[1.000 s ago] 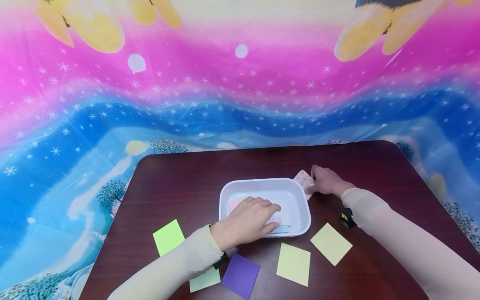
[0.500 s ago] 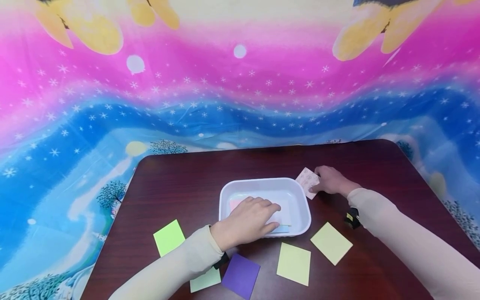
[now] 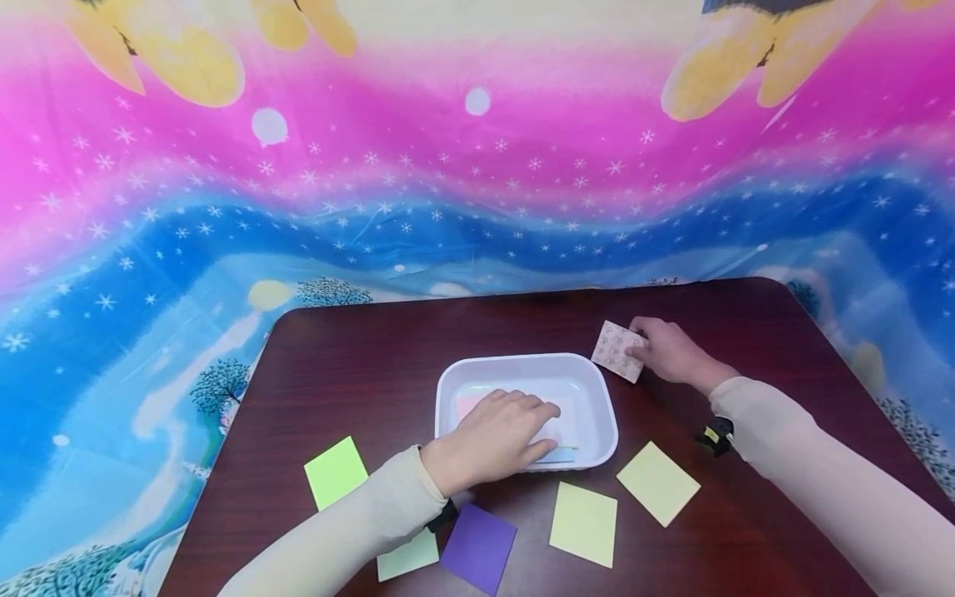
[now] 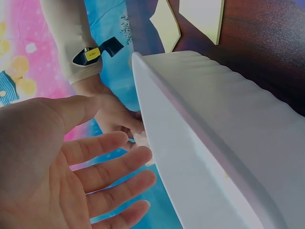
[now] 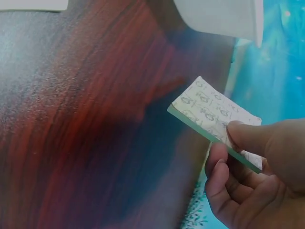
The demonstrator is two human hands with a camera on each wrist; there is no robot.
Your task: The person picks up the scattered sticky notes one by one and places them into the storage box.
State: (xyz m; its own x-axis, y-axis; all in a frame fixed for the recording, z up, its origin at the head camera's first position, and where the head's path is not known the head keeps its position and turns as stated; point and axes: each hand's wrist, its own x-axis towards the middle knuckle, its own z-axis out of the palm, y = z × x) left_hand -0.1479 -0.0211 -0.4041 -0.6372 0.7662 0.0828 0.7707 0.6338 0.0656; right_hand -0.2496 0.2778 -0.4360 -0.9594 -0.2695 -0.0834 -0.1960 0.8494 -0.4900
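Note:
Beyond the right end of a white plastic tub [image 3: 525, 363], my right hand [image 3: 675, 352] pinches a small square pad of sticky notes [image 3: 615, 348]. Its pale face carries a repeated printed pattern. The right wrist view shows the green side edge of this patterned pad [image 5: 209, 107], with the thumb on its face and the fingers curled beneath. My left hand [image 3: 492, 435] hovers over the tub, fingers relaxed and spread, nothing in its grasp; the palm of that hand [image 4: 81, 176] faces the tub's wall. Under it, a pink piece [image 3: 467, 405] and a light blue piece [image 3: 561, 455] show partly inside the tub.
In front of the tub lie a lime green pad [image 3: 336, 471], a pale green pad [image 3: 409, 560] half under the left sleeve, a purple pad [image 3: 479, 549] and two pale yellow pads, one nearer the middle [image 3: 584, 525]. The dark wooden table [image 3: 358, 365] meets a printed cloth backdrop [image 3: 477, 182].
My right hand has moved up and to the right, drawing the patterned pad away from the tub's corner and turning it. The left hand has stayed in place.

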